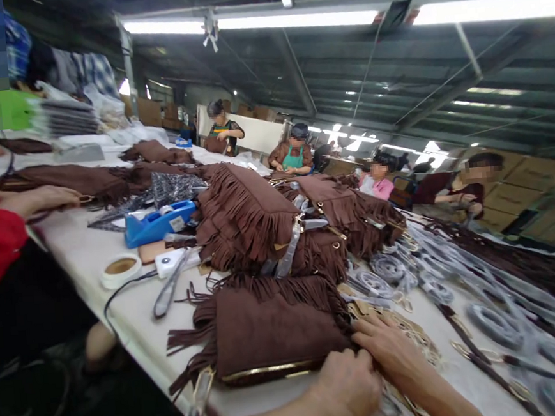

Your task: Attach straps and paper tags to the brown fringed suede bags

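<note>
A brown fringed bag [277, 326] lies on the table before me, its gold zip along the near edge and its fringe at the far and left sides. My left hand [351, 381] is closed at the bag's near right corner, by the zip's end. Just beyond it, my right hand [386, 340] has its fingers bent over the right edge of the same bag. Both hands meet there, and their fingertips are partly hidden. A strap with a gold clasp [202, 384], wrapped in clear plastic, hangs at the bag's left corner.
Fringed bags [249, 210] are piled behind. On the left are a blue tape dispenser [158, 224], a tape roll [120, 270] and a white corded device [171, 261]. Plastic-wrapped straps [495, 325] cover the right side. A red-sleeved co-worker's hand [41, 199] touches another bag at left.
</note>
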`<state>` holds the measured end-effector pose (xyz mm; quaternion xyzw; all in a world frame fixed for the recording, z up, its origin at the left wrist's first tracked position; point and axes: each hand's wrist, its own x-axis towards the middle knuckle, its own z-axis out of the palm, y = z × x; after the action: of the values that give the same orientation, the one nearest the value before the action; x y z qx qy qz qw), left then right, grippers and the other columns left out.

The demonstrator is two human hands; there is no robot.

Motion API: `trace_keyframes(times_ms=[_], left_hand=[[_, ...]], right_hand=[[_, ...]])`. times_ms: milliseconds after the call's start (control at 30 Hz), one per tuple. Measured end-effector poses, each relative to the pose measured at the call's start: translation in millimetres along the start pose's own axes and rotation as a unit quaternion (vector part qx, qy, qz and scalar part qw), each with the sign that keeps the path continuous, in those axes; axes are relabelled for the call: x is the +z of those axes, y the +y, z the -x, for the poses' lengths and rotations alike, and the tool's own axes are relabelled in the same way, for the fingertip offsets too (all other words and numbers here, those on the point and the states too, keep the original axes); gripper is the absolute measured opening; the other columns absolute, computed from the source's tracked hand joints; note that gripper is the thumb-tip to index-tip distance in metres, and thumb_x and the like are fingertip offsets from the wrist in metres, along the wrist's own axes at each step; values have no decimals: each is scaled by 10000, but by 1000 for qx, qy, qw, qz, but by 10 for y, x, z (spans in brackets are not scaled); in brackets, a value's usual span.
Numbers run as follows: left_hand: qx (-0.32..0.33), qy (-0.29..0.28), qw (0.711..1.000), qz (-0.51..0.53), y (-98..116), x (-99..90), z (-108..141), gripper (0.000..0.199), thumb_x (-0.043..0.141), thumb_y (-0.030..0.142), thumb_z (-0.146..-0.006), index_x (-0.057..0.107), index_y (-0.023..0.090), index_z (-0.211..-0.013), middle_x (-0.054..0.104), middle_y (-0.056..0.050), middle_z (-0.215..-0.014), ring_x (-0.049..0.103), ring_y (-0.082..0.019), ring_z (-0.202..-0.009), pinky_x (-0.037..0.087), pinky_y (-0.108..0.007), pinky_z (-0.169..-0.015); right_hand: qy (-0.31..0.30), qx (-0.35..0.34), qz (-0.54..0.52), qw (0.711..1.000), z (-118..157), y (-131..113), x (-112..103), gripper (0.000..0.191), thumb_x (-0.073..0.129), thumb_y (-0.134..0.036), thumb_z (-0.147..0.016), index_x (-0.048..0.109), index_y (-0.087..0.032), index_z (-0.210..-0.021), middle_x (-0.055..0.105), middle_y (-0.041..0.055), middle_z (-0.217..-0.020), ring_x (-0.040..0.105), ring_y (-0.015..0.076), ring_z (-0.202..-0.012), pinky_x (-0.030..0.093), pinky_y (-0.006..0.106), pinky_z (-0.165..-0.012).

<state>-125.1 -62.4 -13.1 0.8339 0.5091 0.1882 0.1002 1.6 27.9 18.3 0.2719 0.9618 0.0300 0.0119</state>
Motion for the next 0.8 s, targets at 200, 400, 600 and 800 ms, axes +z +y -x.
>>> trace_keyframes(times_ms=[200, 400, 600, 800], left_hand=[[-9, 102, 982, 156, -278, -330, 176, 163, 435, 122, -936, 594, 146, -906, 626, -53, -941, 588, -155, -841, 459, -229, -720], [-116, 175, 743, 636, -532, -472, 185, 367, 560, 531, -851, 549, 164, -845, 495, 25, -682, 449, -135, -642, 358, -247, -619], [-83, 174, 776, 601, -464, -506, 197, 457, 570, 632, -828, 531, 179, -776, 452, 29, -704, 402, -134, -641, 325, -251, -601], [-28, 183, 888, 421, -413, -727, 292, 360, 412, 393, -989, 489, 188, -703, 466, 9, -758, 447, -142, -714, 349, -245, -654]], right_hand=[[70, 46, -205, 975, 138, 180, -289, 465, 384, -85, -844, 631, -201, -1221, 682, 107, -1201, 605, 235, -1119, 453, 428, -988], [94, 84, -314, 941, 91, -106, -559, 496, 560, -137, -780, 595, -229, -1267, 666, 78, -1214, 649, 180, -863, 527, 310, -778], [92, 44, -246, 964, -106, -321, -615, 181, 513, -196, -914, 693, -208, -929, 697, 54, -896, 625, 199, -877, 463, 298, -786], [1, 89, -355, 931, -104, -345, -616, 307, 360, -349, -993, 635, -212, -1002, 644, 7, -726, 607, 160, -631, 457, 242, -566]])
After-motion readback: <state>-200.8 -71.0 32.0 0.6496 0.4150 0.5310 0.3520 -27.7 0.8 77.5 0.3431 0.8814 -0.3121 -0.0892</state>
